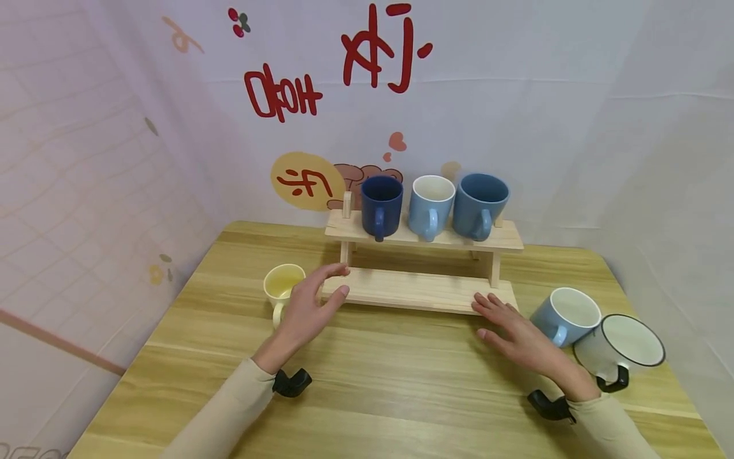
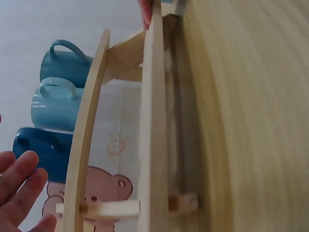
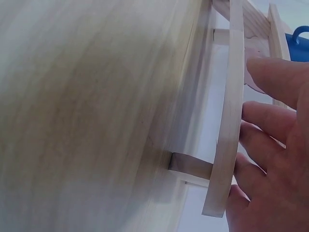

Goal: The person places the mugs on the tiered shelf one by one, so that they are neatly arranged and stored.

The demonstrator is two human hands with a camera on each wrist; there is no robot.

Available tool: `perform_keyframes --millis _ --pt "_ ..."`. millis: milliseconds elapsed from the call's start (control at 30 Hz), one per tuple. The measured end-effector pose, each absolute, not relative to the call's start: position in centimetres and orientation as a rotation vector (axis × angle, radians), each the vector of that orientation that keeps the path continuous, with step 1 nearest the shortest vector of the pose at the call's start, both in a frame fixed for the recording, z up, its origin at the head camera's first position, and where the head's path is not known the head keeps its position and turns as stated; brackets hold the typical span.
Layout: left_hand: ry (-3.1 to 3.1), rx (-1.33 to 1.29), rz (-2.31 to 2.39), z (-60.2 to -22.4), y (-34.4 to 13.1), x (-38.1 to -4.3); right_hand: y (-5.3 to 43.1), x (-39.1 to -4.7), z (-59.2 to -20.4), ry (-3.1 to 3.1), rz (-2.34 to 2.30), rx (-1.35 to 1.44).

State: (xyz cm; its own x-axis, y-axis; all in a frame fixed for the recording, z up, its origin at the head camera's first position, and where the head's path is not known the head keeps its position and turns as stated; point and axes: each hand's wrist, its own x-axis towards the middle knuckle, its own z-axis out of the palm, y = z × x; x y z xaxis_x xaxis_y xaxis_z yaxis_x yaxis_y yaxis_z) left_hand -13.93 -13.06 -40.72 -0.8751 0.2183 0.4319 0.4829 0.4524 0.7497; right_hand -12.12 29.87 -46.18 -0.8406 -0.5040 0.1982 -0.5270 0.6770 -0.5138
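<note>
A two-tier wooden rack stands on the table, with three mugs on its upper shelf: a dark blue mug, a light blue mug and a teal-blue mug. My left hand hovers around the lower shelf's left end, thumb and fingers parted, holding nothing. Beside it, partly covered by that hand, is a yellow cup. At the lower shelf's right end, the fingertips of my right hand touch the board; the right wrist view shows these fingers along its edge, not wrapped round it.
Right of my right hand stand a pale blue mug and a white mug with a black rim and handle, close together. A printed white cloth hangs behind the wooden table and along both sides.
</note>
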Motion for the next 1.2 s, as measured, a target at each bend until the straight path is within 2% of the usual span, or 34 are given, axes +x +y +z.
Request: perform_keyframes --millis 333,667,1200 --pt "-2.463 -0.601 -1.229 -41.5 -17.5 -11.6 29.8 -12.1 -45.9 -2.839 0.868 0.876" --pt "-2.453 -0.430 -1.185 -42.2 -21.6 -9.7 29.7 -12.1 -45.8 -2.801 0.827 0.912" --pt "-2.548 -0.260 -1.379 -43.5 -24.9 -8.5 29.8 -12.1 -46.0 -2.810 0.823 0.918"
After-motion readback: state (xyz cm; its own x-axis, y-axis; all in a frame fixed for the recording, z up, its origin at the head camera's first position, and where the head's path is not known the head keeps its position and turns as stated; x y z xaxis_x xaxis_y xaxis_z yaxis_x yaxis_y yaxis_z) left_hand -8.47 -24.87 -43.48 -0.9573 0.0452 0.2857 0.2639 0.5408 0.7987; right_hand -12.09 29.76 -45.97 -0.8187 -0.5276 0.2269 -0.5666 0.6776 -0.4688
